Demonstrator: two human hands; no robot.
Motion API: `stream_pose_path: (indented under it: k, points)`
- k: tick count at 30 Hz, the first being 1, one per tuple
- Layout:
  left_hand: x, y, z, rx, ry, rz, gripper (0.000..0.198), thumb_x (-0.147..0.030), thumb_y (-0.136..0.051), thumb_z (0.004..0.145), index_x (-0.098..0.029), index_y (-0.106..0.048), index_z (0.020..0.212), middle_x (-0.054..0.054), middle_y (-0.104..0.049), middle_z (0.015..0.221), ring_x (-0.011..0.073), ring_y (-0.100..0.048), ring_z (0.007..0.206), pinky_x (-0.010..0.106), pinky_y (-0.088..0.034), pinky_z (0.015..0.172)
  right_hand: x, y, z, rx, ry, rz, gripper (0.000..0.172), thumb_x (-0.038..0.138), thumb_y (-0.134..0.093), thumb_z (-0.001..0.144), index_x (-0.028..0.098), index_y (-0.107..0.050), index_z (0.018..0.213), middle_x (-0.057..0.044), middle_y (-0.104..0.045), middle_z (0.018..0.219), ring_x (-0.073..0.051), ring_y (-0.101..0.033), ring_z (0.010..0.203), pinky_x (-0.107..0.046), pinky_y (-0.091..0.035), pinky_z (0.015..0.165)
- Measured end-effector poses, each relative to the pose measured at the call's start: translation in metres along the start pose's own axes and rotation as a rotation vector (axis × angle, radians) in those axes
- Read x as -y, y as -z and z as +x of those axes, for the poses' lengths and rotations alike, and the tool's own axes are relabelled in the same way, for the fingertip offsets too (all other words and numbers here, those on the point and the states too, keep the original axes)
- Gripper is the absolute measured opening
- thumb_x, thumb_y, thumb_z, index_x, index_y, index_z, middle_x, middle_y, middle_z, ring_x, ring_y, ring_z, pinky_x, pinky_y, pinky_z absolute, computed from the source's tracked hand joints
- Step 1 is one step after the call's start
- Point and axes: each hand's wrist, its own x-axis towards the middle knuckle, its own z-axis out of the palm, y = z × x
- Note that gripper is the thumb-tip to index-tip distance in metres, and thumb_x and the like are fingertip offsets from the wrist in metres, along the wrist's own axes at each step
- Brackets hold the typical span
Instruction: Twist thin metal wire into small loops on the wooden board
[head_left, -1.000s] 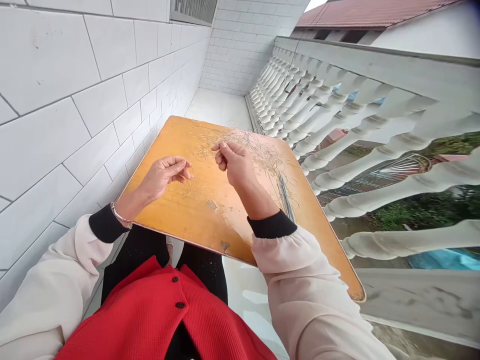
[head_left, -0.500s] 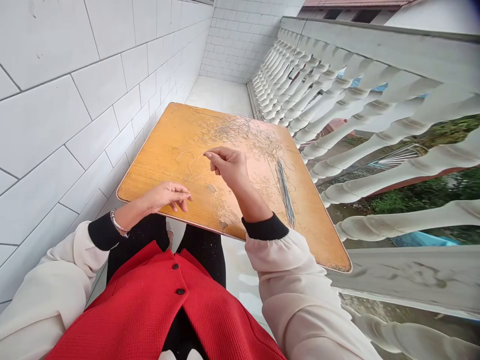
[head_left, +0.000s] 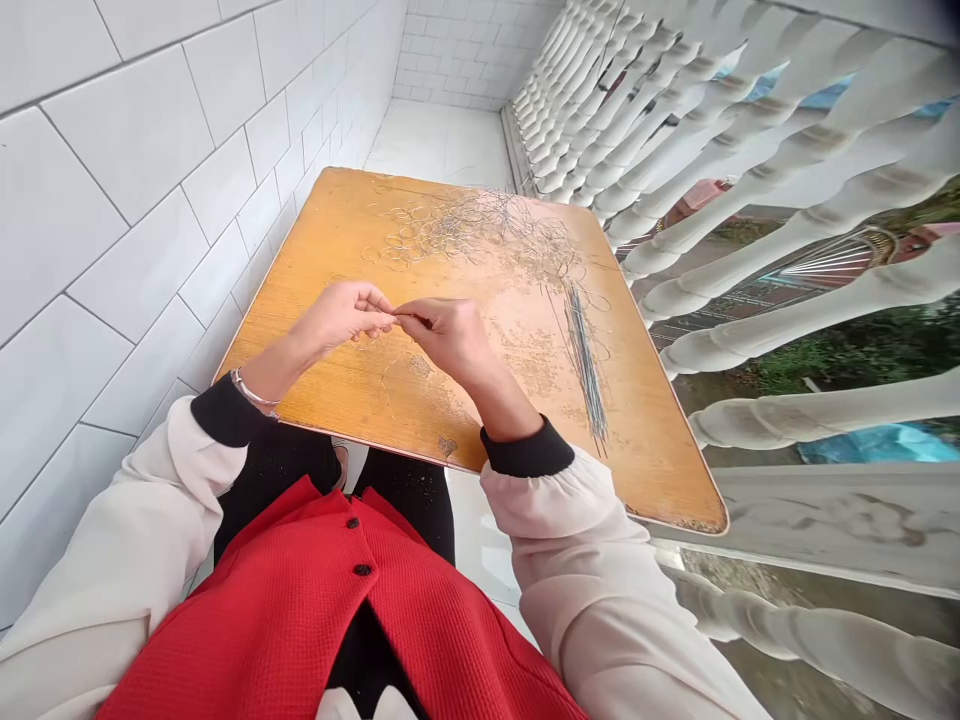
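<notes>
My left hand (head_left: 343,318) and my right hand (head_left: 448,335) meet above the wooden table (head_left: 330,395), fingertips pinched together and touching. Between them they grip a thin wire (head_left: 385,385), part of which curls down below the fingers. Its ends at the fingertips are too small to make out. Beyond my hands, a loose heap of thin curled wires (head_left: 442,228) spreads over the far part of the tabletop. To the right of my right hand lies a bundle of straight grey wires (head_left: 585,370).
A white tiled wall (head_left: 150,220) runs along the left side. On the right stands a white balustrade (head_left: 780,260) close to the table edge. My knees in black trousers (head_left: 409,500) are at the table's near edge.
My left hand has risen and moved right to meet my right hand, its fingers now pinched. My right hand has moved slightly down and left. The view has tilted down a little.
</notes>
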Motion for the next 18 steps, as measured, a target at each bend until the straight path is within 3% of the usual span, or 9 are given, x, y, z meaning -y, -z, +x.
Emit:
stream_pose_path:
  k: [6, 10, 14, 18]
  points:
    - [0.019, -0.012, 0.022, -0.097, -0.094, -0.189, 0.009, -0.013, -0.074, 0.074, -0.012, -0.065, 0.075, 0.0, -0.066, 0.065, 0.0063, -0.058, 0.057, 0.021, -0.044, 0.059, -0.013, -0.003, 0.0, -0.064, -0.269, 0.237, 0.04, 0.054, -0.064, 0.086, 0.016, -0.075, 0.087, 0.0, -0.061, 0.059, -0.01, -0.053, 0.052, -0.025, -0.043, 0.053]
    - [0.029, -0.011, 0.026, -0.228, -0.16, -0.309, 0.008, -0.014, -0.074, 0.075, -0.012, -0.065, 0.077, 0.0, -0.068, 0.069, 0.0059, -0.06, 0.06, 0.02, -0.046, 0.061, -0.019, -0.006, -0.002, -0.019, -0.396, 0.452, 0.048, 0.063, -0.062, 0.084, 0.016, -0.074, 0.088, -0.005, -0.07, 0.075, -0.011, -0.061, 0.064, -0.027, -0.052, 0.067]
    - [0.03, -0.009, 0.026, -0.296, -0.194, -0.372, 0.006, -0.011, -0.07, 0.077, -0.013, -0.065, 0.077, -0.001, -0.068, 0.068, 0.0054, -0.06, 0.06, 0.019, -0.047, 0.062, -0.018, -0.016, -0.006, 0.096, -0.462, 0.567, 0.043, 0.056, -0.074, 0.076, 0.017, -0.075, 0.094, -0.006, -0.076, 0.087, -0.015, -0.067, 0.078, -0.032, -0.054, 0.083]
    - [0.03, -0.007, 0.026, -0.323, -0.201, -0.42, 0.008, -0.007, -0.069, 0.078, -0.013, -0.064, 0.08, -0.002, -0.067, 0.067, 0.006, -0.062, 0.062, 0.019, -0.046, 0.06, -0.01, -0.028, -0.01, 0.157, -0.509, 0.645, 0.043, 0.056, -0.075, 0.073, 0.018, -0.074, 0.093, -0.004, -0.075, 0.078, -0.014, -0.067, 0.071, -0.032, -0.054, 0.076]
